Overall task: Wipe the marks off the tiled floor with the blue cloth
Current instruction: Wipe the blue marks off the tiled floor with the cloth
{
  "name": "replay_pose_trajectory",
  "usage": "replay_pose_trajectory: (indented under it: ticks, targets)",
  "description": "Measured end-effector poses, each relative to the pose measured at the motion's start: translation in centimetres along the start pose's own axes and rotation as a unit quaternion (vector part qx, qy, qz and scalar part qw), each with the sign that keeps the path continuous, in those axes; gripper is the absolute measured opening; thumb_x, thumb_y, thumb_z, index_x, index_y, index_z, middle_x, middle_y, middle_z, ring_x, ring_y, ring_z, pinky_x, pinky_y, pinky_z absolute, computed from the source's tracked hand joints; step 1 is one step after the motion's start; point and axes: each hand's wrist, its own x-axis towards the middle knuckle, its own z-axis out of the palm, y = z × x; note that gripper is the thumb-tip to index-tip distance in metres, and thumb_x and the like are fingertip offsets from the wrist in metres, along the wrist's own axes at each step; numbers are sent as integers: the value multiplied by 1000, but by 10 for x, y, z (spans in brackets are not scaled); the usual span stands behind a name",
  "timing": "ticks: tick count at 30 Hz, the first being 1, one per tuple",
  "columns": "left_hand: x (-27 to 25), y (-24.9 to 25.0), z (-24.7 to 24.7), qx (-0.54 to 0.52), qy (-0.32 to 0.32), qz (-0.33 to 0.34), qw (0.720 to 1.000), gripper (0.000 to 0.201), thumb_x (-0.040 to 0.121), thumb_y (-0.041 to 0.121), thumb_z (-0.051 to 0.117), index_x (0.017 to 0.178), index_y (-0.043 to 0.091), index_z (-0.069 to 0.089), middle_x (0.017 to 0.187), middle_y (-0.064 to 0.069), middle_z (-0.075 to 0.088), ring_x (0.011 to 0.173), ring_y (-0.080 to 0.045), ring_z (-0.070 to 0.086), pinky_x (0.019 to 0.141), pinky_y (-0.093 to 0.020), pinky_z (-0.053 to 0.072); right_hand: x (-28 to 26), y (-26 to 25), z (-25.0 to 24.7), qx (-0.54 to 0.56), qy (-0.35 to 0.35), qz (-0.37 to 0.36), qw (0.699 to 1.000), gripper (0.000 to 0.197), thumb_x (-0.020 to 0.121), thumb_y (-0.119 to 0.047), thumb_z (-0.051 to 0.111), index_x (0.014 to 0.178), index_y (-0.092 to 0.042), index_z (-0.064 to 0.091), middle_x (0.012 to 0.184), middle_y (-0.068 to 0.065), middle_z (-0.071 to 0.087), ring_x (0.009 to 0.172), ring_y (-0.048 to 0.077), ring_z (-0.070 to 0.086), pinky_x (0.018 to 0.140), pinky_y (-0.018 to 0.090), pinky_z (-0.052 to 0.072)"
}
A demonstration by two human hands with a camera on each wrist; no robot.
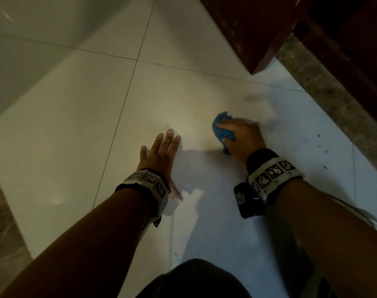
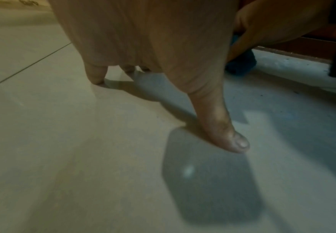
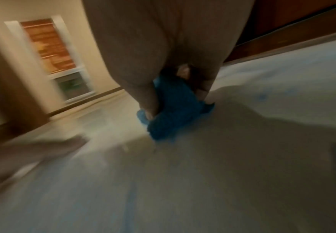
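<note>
My right hand (image 1: 239,134) grips a bunched blue cloth (image 1: 220,130) and holds it down on the pale tiled floor (image 1: 75,125). In the right wrist view the cloth (image 3: 169,108) bulges out between thumb and fingers, blurred. Small blue marks (image 1: 321,147) dot the tile to the right of that hand, and a faint blue streak (image 1: 176,255) lies near my knee. My left hand (image 1: 161,153) lies flat on the floor to the left, fingers spread and straight; its thumb tip (image 2: 237,141) touches the tile in the left wrist view.
A dark red-brown wooden piece of furniture (image 1: 258,35) stands at the top right, over a speckled stone strip (image 1: 325,87) along the floor's right edge. My dark-clad knee (image 1: 196,280) fills the bottom centre. Grout lines (image 1: 127,91) cross the tiles.
</note>
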Motion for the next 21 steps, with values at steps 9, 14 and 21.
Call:
replay_pose_trajectory:
  ticks: [9, 14, 21]
  targets:
    - [3, 1, -3, 17, -10, 1, 1000, 158, 46, 58, 88, 145, 26, -31, 152, 1, -38, 143, -24, -28, 116, -59, 1, -29, -35, 19, -6, -111, -128, 986, 33, 76, -14, 51, 100, -16, 73, 106, 7, 71, 95, 31, 66, 88, 34, 50]
    - [3, 1, -3, 22, -13, 3, 1000, 159, 46, 58, 88, 145, 25, -32, 152, 1, -39, 143, -25, -28, 115, -60, 1, -10, 10, 6, -32, -33, 175, 983, 39, 82, -7, 57, 120, -15, 62, 132, 9, 55, 123, 27, 49, 103, 32, 28]
    - [5, 0, -3, 38, -18, -1, 999, 161, 46, 61, 87, 143, 25, -35, 150, 1, -41, 143, -25, -28, 115, -60, 1, -39, -45, 19, -12, -165, -93, 982, 37, 84, -20, 43, 109, -22, 70, 121, 0, 65, 106, 25, 59, 95, 26, 38]
